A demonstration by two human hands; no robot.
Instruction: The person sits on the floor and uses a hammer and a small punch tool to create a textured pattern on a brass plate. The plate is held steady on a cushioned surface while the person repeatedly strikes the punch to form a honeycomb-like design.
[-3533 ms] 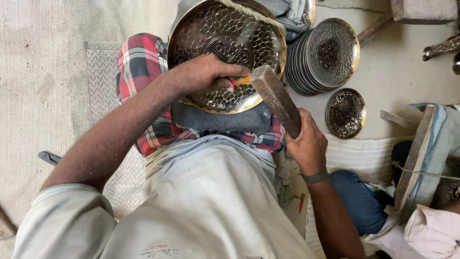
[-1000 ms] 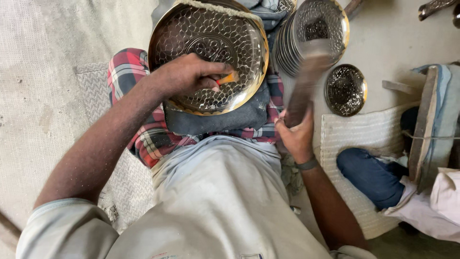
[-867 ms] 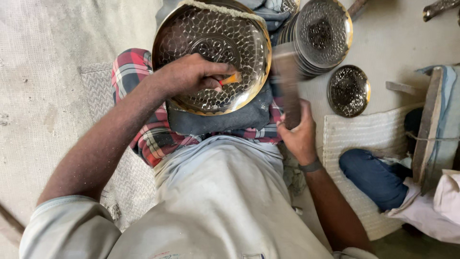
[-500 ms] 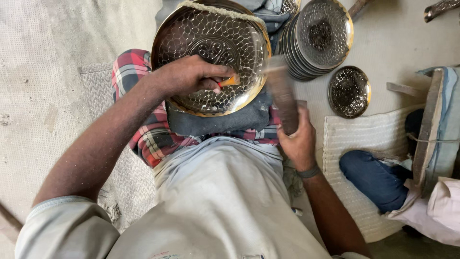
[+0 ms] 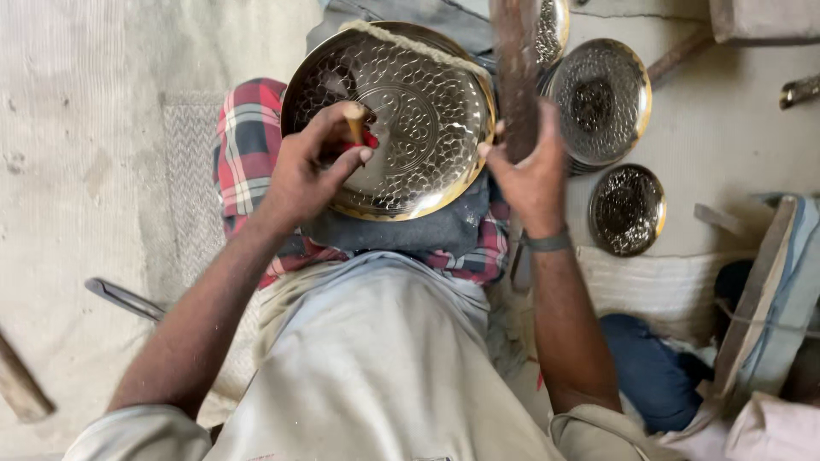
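Brass-coloured and hammered all over, the large plate (image 5: 401, 119) rests on our lap, on a dark pad (image 5: 427, 232) over checked cloth (image 5: 248, 145). We take this plate as the reference point. Our left hand (image 5: 312, 171) lies on the plate's near-left rim, fingers closed around a short wooden-topped punch (image 5: 354, 122) that stands on the embossed face. Our right hand (image 5: 530, 175) sits at the plate's right rim, clenched on a long dark wooden mallet (image 5: 515, 68), which is blurred and points away from us.

Right of the plate, a stack of similar plates (image 5: 602, 98) stands on the pale concrete floor (image 5: 726, 128). Below that stack lies one small dish (image 5: 628, 209). Left of the plate, a woven mat (image 5: 184, 179) covers gritty ground, and a metal tool (image 5: 124, 299) lies near-left of the plate on it. Near-right of the plate we see folded cloth (image 5: 658, 290) and a leaning board (image 5: 760, 282).
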